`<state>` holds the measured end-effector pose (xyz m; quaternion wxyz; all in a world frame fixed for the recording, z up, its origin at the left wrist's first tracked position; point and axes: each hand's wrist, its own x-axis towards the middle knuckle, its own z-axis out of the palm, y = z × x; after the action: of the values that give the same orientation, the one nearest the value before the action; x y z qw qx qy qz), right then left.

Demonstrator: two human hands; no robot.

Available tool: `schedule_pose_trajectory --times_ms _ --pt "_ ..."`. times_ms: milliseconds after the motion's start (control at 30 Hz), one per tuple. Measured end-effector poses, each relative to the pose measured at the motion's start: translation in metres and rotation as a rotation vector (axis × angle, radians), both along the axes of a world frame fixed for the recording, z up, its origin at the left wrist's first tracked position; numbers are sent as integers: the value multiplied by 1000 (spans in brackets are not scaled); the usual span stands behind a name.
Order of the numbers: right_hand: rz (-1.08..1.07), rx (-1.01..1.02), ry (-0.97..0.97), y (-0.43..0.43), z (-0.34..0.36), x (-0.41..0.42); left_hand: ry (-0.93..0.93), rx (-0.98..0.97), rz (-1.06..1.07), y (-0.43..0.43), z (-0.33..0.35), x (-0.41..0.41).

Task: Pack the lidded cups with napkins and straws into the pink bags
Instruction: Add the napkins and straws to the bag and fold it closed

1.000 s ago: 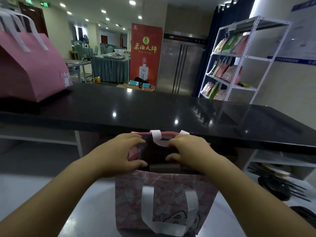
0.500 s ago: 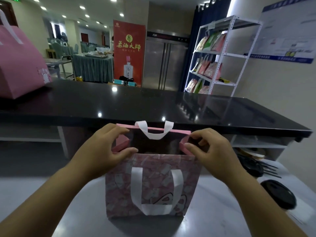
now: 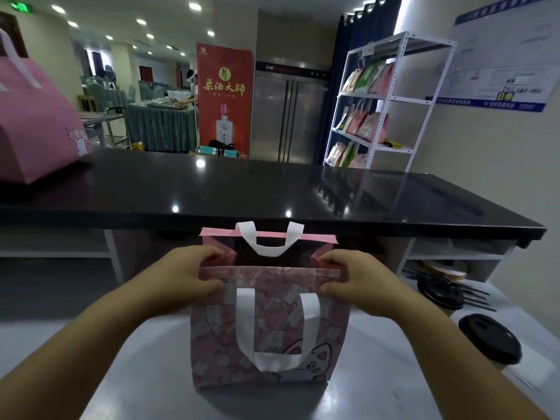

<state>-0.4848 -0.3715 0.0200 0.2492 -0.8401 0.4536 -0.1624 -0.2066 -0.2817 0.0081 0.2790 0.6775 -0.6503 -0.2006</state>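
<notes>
Upper middle, we read gold characters 茶酒大師 on a red banner (image 3: 224, 95) above a printed bottle. At centre the pink bag (image 3: 269, 331), printed with a cartoon animal and fitted with flat white handles, stands open on the pale table (image 3: 157, 383), our left hand (image 3: 192, 277) and right hand (image 3: 348, 278) each pinching a side fold at its rim. A black-lidded cup (image 3: 489, 344) stands lower right, a second bag (image 3: 33, 131) on the glossy black counter (image 3: 242, 192) upper left.

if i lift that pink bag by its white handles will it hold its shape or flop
The pink bag should hold its shape: it stands upright with crisp folded sides where the left hand and right hand pinch its rim. The white handles look floppy; the near one droops down the front. Weight is unclear; its contents are hidden.
</notes>
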Motion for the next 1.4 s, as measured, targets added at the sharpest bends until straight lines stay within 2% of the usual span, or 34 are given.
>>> schedule_pose_trajectory --times_ms 200,300,400,500,633,700,933,1100,1233,1400 --pt "-35 -153 76 -1 -3 12 -87 -36 -24 -6 1 -13" --pt "-45 -245 104 1 -7 16 -263 -116 7 -6 -4 -19" --pt "-69 -482 221 1 -12 15 -514 -311 48 -6 -16 -20" --pt "-51 -553 305 -1 -12 13 -619 -397 131 -7 -21 -17" --pt "15 -385 371 -9 0 14 -612 -207 40 -17 -10 -6" --pt "24 -362 349 -9 3 14 -593 -173 -25 -21 -3 -1" --pt "39 -618 282 -11 -2 14 -419 -308 -83 -16 3 1" --pt "17 -638 173 -15 -8 13 -348 -366 -82 -17 -2 3" --pt "71 -730 166 -15 -14 8 -438 -466 -178 -15 -6 8" --pt "141 -690 198 -14 -22 2 -531 -430 -255 -13 -13 12"
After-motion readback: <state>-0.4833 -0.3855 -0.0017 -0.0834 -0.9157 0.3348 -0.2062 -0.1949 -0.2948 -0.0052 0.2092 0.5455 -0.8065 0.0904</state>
